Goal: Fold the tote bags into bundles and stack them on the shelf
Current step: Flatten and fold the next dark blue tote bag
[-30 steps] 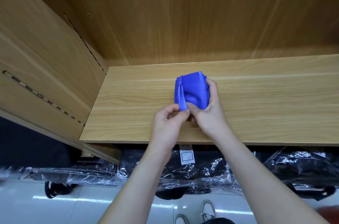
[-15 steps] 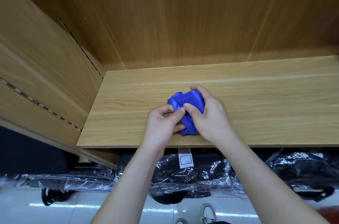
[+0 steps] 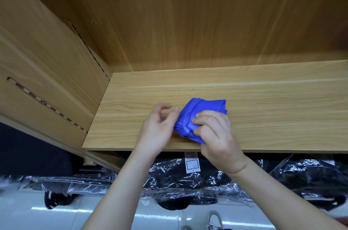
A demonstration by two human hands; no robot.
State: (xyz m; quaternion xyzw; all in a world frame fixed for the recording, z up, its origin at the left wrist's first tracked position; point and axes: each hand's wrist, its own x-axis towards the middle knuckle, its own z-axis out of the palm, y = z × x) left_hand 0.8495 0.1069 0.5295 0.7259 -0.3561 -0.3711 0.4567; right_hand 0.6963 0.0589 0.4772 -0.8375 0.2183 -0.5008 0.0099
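Observation:
A blue tote bag (image 3: 199, 113), folded into a small bundle, lies on the wooden shelf (image 3: 273, 116) near its front edge. My right hand (image 3: 212, 133) grips the bundle's near right part, fingers curled over the cloth. My left hand (image 3: 160, 126) hovers just left of the bundle with loosely curled fingers and holds nothing; its fingertips are close to the cloth's left edge. The bundle's near corner is hidden under my right hand.
The shelf is bounded by a wooden side wall (image 3: 47, 71) on the left and a back panel (image 3: 188, 22). Below the shelf's front edge lie black goods in clear plastic bags (image 3: 188, 182) with a white label (image 3: 192, 164). Shoes (image 3: 214, 220) show on the pale floor.
The bundle has come down from upright onto the shelf and shifted slightly right. My left hand has let go of it and drawn back to the left; my right hand keeps its hold.

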